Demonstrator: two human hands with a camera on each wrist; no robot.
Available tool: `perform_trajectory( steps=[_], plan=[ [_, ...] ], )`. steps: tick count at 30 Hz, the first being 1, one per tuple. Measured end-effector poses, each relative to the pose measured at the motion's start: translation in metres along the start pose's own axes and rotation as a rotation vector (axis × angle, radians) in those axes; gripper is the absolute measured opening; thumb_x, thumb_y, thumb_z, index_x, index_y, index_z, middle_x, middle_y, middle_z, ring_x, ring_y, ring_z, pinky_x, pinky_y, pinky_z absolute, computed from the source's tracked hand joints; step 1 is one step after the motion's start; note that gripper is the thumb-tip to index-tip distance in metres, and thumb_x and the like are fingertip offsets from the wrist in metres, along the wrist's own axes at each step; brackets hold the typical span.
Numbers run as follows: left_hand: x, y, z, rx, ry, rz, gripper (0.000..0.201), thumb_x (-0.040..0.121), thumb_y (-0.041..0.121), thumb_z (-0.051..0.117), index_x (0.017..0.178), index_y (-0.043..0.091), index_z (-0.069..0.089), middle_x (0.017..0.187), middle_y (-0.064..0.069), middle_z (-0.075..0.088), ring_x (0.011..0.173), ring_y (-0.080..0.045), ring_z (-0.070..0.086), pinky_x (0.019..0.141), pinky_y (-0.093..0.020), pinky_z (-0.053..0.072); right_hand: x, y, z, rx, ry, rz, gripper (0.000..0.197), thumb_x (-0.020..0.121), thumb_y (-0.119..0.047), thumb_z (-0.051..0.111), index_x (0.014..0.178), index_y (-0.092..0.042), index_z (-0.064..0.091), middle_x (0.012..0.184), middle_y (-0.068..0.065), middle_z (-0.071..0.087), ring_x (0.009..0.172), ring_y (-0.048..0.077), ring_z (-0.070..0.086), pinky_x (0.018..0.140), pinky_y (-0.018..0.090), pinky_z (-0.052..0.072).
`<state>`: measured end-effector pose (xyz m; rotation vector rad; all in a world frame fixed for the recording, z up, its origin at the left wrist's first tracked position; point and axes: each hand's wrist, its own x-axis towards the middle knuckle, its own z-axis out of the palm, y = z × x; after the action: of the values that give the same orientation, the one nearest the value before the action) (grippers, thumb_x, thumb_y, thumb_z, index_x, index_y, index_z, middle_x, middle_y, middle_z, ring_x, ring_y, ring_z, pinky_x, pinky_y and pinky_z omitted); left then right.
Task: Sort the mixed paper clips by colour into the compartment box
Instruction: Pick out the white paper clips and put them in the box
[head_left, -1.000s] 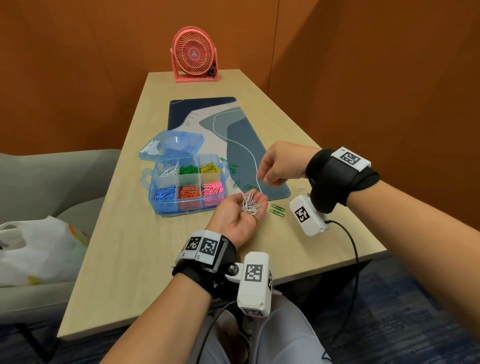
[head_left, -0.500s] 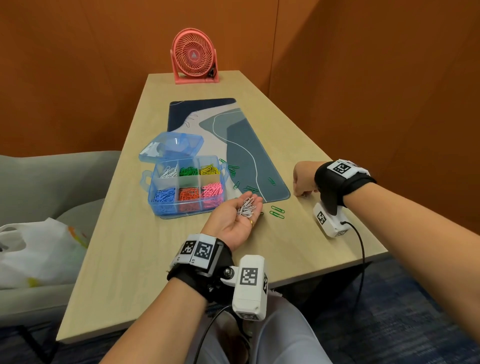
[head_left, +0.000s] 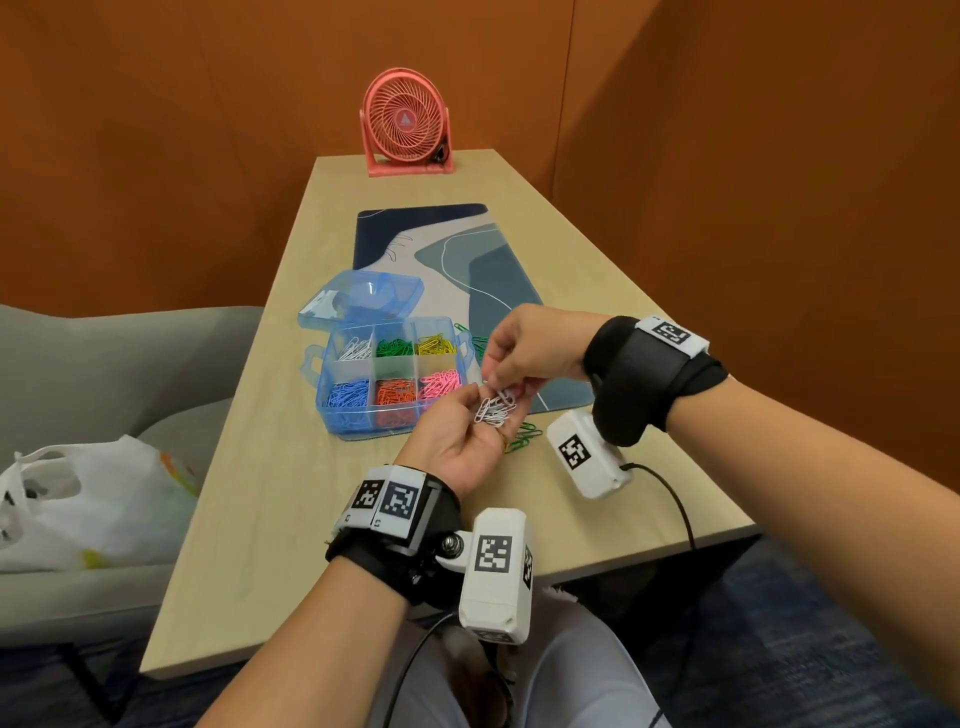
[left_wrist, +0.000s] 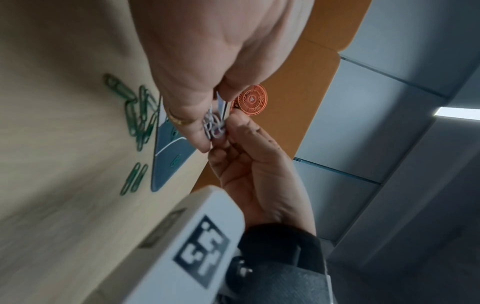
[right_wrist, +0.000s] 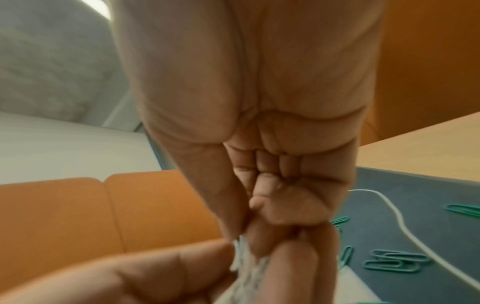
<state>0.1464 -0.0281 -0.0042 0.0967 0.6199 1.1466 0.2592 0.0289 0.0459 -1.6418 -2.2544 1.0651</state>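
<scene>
My left hand (head_left: 483, 422), palm up just right of the box, cups a small heap of white paper clips (head_left: 496, 410); thumb and fingers curl round them. Directly above, my right hand (head_left: 501, 382) pinches a white clip at the top of that heap. In the left wrist view both sets of fingertips meet on the white clips (left_wrist: 214, 125). The blue compartment box (head_left: 321, 382) stands open, with white, green and yellow clips in the back row and blue, orange and pink in the front. Loose green clips (head_left: 524, 436) lie under my left hand, and more of these green clips (right_wrist: 394, 262) lie on the mat.
The box lid (head_left: 363, 304) leans open behind the box. A patterned desk mat (head_left: 493, 270) runs down the table, and a pink fan (head_left: 408, 122) stands at the far end. A white plastic bag (head_left: 88, 499) lies on the grey chair at left.
My right hand went out to the table's right edge, then came back over my left palm with a white clip. The left hand stayed by the box and curled further round the heap.
</scene>
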Motion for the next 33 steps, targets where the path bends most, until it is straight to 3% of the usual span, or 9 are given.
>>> perform_trajectory(
  steps=[3,6,9,15,19,23,26,29,33],
  plan=[
    [-0.005,0.011,-0.001,0.014,-0.044,0.032,0.033,0.102,0.008,0.026,0.1,-0.012,0.052,0.103,-0.027,0.062,0.096,-0.033,0.06,0.105,-0.044,0.039,0.003,-0.01,0.006,0.041,-0.001,-0.029,0.008,0.086,-0.007,0.066,0.089,-0.001,0.069,0.075,0.011,0.07,0.061,0.016,0.064,0.055,0.021,0.054],
    [-0.007,0.025,-0.008,0.044,-0.045,0.04,0.028,0.1,0.005,0.032,0.114,-0.012,0.049,0.12,-0.028,0.057,0.111,-0.034,0.058,0.095,-0.045,0.048,0.012,-0.013,0.008,0.104,0.089,-0.003,0.007,0.09,-0.008,0.06,0.085,-0.007,0.065,0.079,0.013,0.07,0.059,0.014,0.062,0.055,0.022,0.054],
    [-0.01,0.043,-0.015,0.152,0.015,0.076,0.018,0.097,-0.001,0.041,0.105,-0.011,0.053,0.116,-0.026,0.054,0.107,-0.032,0.058,0.088,-0.04,0.051,0.023,-0.012,0.012,0.156,0.186,0.103,0.008,0.092,-0.011,0.054,0.088,-0.005,0.058,0.07,0.011,0.062,0.054,0.016,0.056,0.049,0.024,0.05],
    [-0.022,0.09,-0.03,0.187,0.112,0.227,0.019,0.097,-0.006,0.036,0.104,-0.008,0.054,0.119,-0.023,0.053,0.109,-0.029,0.057,0.096,-0.032,0.047,0.039,-0.015,0.032,0.16,0.138,0.218,0.022,0.091,-0.022,0.059,0.083,-0.003,0.052,0.073,0.014,0.061,0.052,0.021,0.057,0.053,0.028,0.053],
    [-0.023,0.123,-0.042,0.222,0.156,0.278,0.022,0.097,-0.005,0.037,0.111,-0.004,0.054,0.116,-0.022,0.056,0.107,-0.026,0.059,0.083,-0.032,0.055,0.045,-0.023,0.044,0.007,0.165,0.201,0.014,0.087,-0.01,0.063,0.082,-0.006,0.05,0.069,0.012,0.061,0.06,0.026,0.064,0.065,0.036,0.058],
    [-0.013,0.146,-0.046,0.334,0.199,0.352,0.023,0.098,-0.006,0.031,0.102,-0.003,0.054,0.109,-0.017,0.056,0.094,-0.022,0.061,0.075,-0.027,0.057,0.048,-0.024,0.048,-0.117,0.211,0.171,0.018,0.085,0.004,0.054,0.101,-0.004,0.05,0.093,0.017,0.065,0.075,0.032,0.071,0.07,0.045,0.06],
    [-0.004,0.153,-0.048,0.437,0.236,0.382,0.026,0.098,-0.008,0.028,0.097,0.001,0.053,0.103,-0.013,0.056,0.09,-0.019,0.06,0.071,-0.022,0.057,0.042,-0.023,0.046,-0.186,0.19,0.133,0.023,0.083,0.006,0.05,0.104,-0.004,0.054,0.096,0.016,0.065,0.077,0.03,0.067,0.069,0.038,0.058],
    [0.002,0.153,-0.051,0.583,0.246,0.385,0.028,0.096,-0.011,0.03,0.103,-0.001,0.054,0.098,-0.012,0.056,0.087,-0.018,0.06,0.069,-0.02,0.056,0.033,-0.02,0.045,-0.192,0.15,0.11,0.026,0.082,0.006,0.048,0.103,-0.006,0.057,0.081,0.007,0.059,0.062,0.021,0.057,0.057,0.031,0.052],
    [0.004,0.146,-0.056,0.9,0.263,0.354,0.025,0.094,-0.013,0.036,0.104,0.0,0.055,0.093,-0.013,0.057,0.08,-0.016,0.059,0.067,-0.02,0.054,0.022,-0.017,0.045,-0.189,0.085,0.072,0.024,0.081,0.007,0.05,0.093,-0.014,0.054,0.07,0.003,0.055,0.052,0.017,0.056,0.054,0.03,0.054]
  ],
)
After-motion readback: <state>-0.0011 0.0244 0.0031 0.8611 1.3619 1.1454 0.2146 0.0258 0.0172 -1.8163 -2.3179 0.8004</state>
